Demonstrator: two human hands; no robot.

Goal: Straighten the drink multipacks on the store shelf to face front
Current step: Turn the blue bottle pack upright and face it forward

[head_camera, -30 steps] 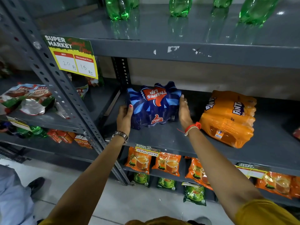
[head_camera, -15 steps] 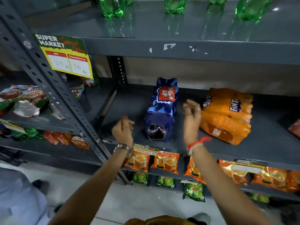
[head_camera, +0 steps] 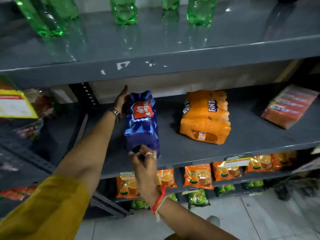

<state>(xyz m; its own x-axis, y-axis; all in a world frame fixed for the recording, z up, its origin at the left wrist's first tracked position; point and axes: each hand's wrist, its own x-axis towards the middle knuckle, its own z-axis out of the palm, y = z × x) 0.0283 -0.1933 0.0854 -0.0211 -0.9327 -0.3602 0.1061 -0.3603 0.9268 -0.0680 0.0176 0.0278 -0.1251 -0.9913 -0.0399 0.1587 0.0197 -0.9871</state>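
A blue Thums Up multipack (head_camera: 142,122) lies on the grey middle shelf (head_camera: 190,153) with its narrow end toward me. My left hand (head_camera: 121,101) lies flat against the pack's rear left side, fingers stretched out. My right hand (head_camera: 145,163) is at the pack's front end, fingers curled onto the wrap at its lower edge. To the right lies an orange Fanta multipack (head_camera: 205,116), slightly skewed, untouched. A red multipack (head_camera: 289,106) sits angled at the far right of the same shelf.
Green bottles (head_camera: 123,11) stand on the shelf above. Orange tea packets (head_camera: 197,175) hang along the shelf below. A perforated upright post (head_camera: 84,94) rises just left of my left hand, and a yellow price tag (head_camera: 13,106) hangs at far left.
The blue pack went from broadside to end-on. Since then my left hand has reached in to its rear left side and my right hand has dropped to its front end.
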